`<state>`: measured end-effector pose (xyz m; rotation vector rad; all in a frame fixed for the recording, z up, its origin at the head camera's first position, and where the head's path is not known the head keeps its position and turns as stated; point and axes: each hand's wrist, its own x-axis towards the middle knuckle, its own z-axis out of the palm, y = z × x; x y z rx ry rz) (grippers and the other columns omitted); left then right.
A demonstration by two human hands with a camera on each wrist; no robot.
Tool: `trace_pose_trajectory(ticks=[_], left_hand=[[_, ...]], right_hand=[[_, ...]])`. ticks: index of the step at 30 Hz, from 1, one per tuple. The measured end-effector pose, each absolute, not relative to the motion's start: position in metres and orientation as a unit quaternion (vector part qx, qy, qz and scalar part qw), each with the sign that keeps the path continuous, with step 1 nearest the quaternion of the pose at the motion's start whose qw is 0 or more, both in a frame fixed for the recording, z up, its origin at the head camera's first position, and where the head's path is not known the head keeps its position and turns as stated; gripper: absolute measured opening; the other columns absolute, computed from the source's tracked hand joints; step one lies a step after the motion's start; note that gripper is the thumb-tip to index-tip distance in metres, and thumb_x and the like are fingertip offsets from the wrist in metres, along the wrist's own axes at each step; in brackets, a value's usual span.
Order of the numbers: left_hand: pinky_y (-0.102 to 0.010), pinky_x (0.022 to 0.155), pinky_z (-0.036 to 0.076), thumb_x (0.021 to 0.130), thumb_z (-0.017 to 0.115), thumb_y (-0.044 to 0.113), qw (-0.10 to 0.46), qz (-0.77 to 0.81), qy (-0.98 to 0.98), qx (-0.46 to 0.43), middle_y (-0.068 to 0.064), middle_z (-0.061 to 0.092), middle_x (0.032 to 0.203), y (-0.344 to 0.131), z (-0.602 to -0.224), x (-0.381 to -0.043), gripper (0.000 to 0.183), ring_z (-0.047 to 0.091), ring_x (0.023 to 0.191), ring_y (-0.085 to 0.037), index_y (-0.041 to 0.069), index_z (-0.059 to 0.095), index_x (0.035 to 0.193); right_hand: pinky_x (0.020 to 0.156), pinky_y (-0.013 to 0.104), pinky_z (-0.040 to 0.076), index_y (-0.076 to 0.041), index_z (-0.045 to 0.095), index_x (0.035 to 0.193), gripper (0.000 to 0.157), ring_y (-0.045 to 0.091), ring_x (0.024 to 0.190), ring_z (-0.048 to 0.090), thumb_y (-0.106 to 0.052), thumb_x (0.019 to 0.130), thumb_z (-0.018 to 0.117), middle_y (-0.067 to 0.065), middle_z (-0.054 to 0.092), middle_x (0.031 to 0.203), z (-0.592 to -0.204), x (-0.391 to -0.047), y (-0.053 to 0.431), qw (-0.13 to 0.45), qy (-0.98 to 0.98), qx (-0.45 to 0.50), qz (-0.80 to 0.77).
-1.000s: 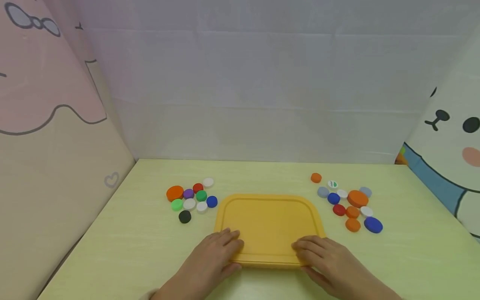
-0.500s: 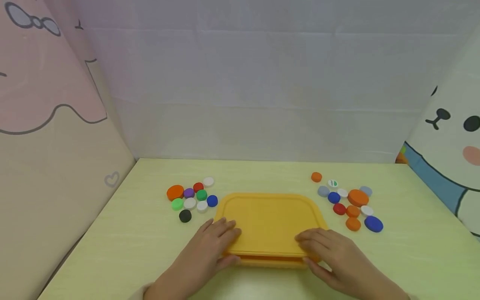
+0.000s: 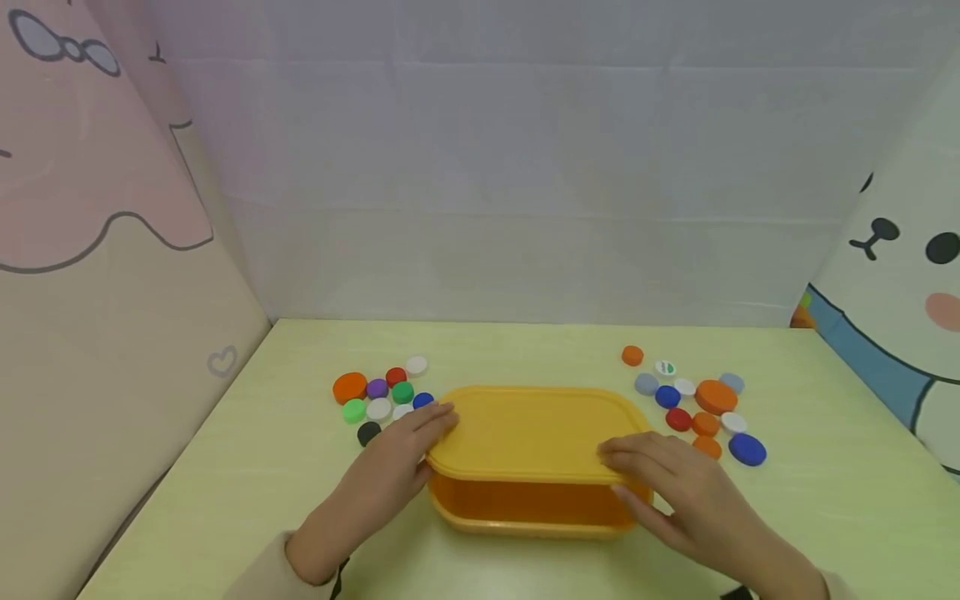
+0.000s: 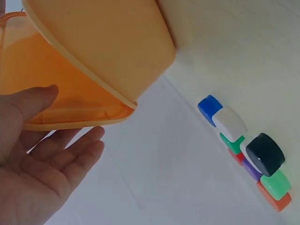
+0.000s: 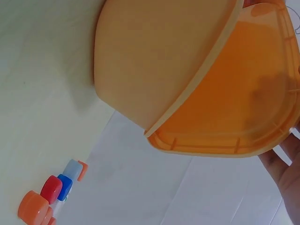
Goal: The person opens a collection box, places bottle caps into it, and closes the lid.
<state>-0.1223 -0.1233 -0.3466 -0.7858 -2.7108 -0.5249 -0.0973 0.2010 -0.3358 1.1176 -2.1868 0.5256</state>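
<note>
A yellow plastic lid (image 3: 536, 433) is tilted up over a yellow box (image 3: 532, 530), with its near edge raised off the rim and its far edge still low. My left hand (image 3: 390, 457) grips the lid's left edge, fingers on top. In the left wrist view that hand (image 4: 47, 173) has its thumb against the lid's orange underside (image 4: 70, 79). The right hand (image 3: 686, 496) holds the right near corner, fingers above and thumb below. Part of this hand (image 5: 288, 176) shows at the lid's edge in the right wrist view. The box's far inside is hidden.
Left of the box lies a group of bottle caps, among them an orange cap (image 3: 350, 388) and a black cap (image 3: 368, 433). To the right is another group, with a large blue cap (image 3: 747, 449). Printed cloth walls (image 3: 525, 192) surround the pale table (image 3: 225, 500).
The lid's near edge has risen from the box, and a wide gap has opened at the front. My left hand has slid forward and left along the lid; the right has moved slightly up.
</note>
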Motion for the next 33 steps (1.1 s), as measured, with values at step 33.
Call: trace_pose_trajectory(ticks=[33], left_hand=[[-0.016,0.058,0.048,0.079,0.067,0.004,0.215,-0.261,-0.888,-0.311,-0.002,0.070,0.092,-0.127,-0.338,-0.173,0.024,0.054,0.057,-0.005,0.009,0.067,0.103]], right_hand=[[0.079,0.003,0.040,-0.003,0.064,0.099,0.032,0.010,0.075,0.055,-0.031,0.093,0.050,0.007,0.064,0.092,-0.324,-0.154,0.226,0.362,-0.827,0.352,0.247]])
